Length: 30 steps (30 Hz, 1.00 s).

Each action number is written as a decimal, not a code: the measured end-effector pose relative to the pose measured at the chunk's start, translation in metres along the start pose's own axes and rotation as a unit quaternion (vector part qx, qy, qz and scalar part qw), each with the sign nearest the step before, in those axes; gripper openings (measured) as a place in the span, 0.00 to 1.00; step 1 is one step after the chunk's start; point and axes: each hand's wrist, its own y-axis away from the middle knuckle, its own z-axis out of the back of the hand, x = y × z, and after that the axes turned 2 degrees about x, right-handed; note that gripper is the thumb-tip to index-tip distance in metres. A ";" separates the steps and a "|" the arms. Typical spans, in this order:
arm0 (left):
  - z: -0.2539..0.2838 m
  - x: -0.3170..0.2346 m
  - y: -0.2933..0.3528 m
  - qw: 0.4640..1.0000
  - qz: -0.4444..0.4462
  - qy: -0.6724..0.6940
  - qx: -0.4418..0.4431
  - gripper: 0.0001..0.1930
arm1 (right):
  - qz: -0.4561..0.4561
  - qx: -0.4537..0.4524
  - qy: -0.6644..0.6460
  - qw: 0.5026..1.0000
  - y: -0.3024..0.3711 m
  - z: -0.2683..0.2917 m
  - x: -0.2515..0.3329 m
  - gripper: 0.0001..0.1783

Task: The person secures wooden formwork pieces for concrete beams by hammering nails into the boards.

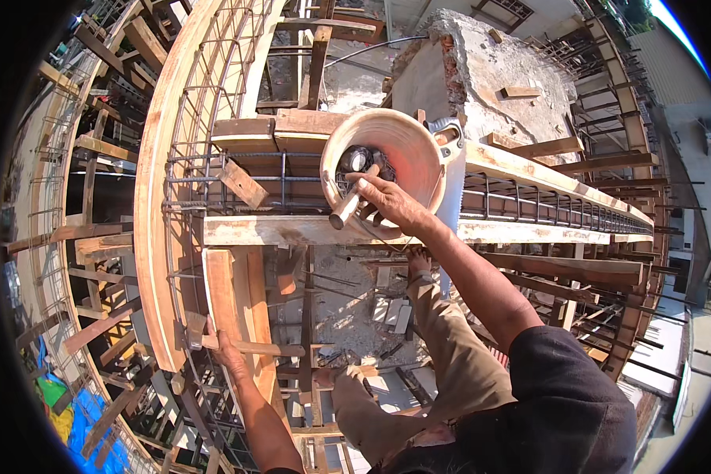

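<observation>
My right hand [395, 207] reaches over the rim of a pale, worn bucket [419, 142], its fingers closed on a thick round wooden handle [346, 210]. What that handle belongs to is hidden. Inside the bucket lie dark small items and a round shiny object [357, 160]. A handsaw [451, 193] with a grey grip hangs beside the bucket, blade downward. Lower left, my left hand [229, 355] is closed around a hammer [272, 347] near its metal head, next to an upright formwork board [223, 296]. Some of its fingers are hidden.
The bucket stands on a formwork beam [292, 230] with a rebar cage [529, 201] inside. A wood offcut [243, 184] lies across the bars to its left. A long curved board [162, 197] runs along the left. Timber props and a rubble-strewn floor [340, 304] show below my feet.
</observation>
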 end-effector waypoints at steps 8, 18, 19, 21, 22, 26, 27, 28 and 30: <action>0.013 -0.007 -0.004 0.991 0.052 0.122 0.007 0.31 | 0.107 -0.103 -0.286 0.947 0.113 0.027 -0.009 0.10; -0.103 -0.183 0.068 0.998 -0.010 -0.017 -0.060 0.10 | -0.148 -0.197 -0.103 0.964 0.326 0.000 -0.130 0.26; -0.127 -0.198 0.058 0.992 -0.083 -0.060 -0.068 0.10 | -0.194 -0.190 -0.127 0.954 0.333 -0.007 -0.123 0.25; -0.172 -0.242 0.025 0.997 -0.021 -0.047 0.058 0.15 | -0.230 -0.187 -0.144 0.944 0.343 -0.010 -0.124 0.25; -0.203 -0.258 0.012 0.985 -0.096 -0.116 0.079 0.17 | -0.244 -0.199 -0.145 0.938 0.351 -0.010 -0.144 0.25; -0.270 -0.290 -0.053 0.939 -0.248 -0.217 0.098 0.27 | -0.289 -0.159 -0.179 0.927 0.338 -0.011 -0.150 0.24; -0.288 -0.294 -0.057 0.930 -0.261 -0.245 0.078 0.27 | -0.300 -0.158 -0.185 0.922 0.336 -0.009 -0.147 0.26; -0.308 -0.301 -0.056 0.949 -0.204 -0.203 0.131 0.28 | -0.307 -0.166 -0.179 0.920 0.339 -0.002 -0.151 0.26; -0.328 -0.282 -0.087 0.919 -0.262 -0.251 0.155 0.27 | -0.282 -0.167 -0.173 0.929 0.341 0.003 -0.158 0.29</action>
